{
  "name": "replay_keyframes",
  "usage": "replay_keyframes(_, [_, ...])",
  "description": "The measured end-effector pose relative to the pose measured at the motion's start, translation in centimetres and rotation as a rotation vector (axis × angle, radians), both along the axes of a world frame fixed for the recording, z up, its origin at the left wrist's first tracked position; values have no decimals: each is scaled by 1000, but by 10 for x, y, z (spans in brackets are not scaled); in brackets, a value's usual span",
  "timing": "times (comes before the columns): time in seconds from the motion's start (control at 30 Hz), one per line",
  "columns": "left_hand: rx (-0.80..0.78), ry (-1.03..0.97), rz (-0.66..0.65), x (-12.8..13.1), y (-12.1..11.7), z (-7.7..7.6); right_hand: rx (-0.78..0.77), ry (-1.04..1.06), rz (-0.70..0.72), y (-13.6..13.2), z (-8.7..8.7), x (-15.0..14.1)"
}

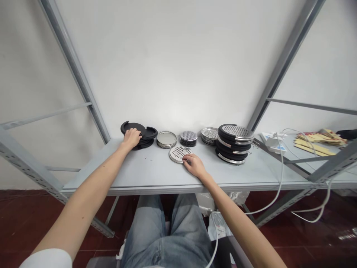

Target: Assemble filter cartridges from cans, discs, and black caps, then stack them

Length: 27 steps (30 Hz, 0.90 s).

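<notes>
My left hand [132,137] is closed on the near edge of a black round piece [134,127] with a partly raised rim, at the top of a stack of similar black pieces [146,143]. The fingertips partly hide that piece. In front of me, my right hand [193,165] pinches the right edge of a perforated metal disc [177,153] with a rim, lying at the shelf. Between and behind my hands stand a stack of metal rings [166,139] and a stack of small perforated discs [188,137].
Further right are more perforated metal discs [209,134] and a tall stack of black-edged perforated discs [234,144]. A grey metal shelf frame [262,100] surrounds the grey shelf [156,175]. White cables [280,178] hang at right, near a white box [275,141] and yellow strips [314,147].
</notes>
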<state>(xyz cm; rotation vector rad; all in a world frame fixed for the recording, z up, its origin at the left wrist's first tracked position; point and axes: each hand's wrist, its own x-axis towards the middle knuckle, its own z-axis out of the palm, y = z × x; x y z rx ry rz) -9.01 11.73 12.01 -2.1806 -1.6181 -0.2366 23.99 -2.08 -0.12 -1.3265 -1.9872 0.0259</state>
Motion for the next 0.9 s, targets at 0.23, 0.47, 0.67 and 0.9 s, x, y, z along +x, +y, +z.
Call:
replay_keyframes(0.23, [69,-71,-240,24,-42,0,-3,-22,-3,-2,2,0])
replay_keyframes(0.47, [-13,-109,-542,36,-107,-37,-25,-206,9,-2,0,-2])
replay_keyframes(0.67, [-182,-158,-679,42,-136,-72,21,-138,-216,-1,1,-4])
replay_keyframes(0.9, [-242,-207,-747,52,-135,-86,85,-97,-369,3,-2,1])
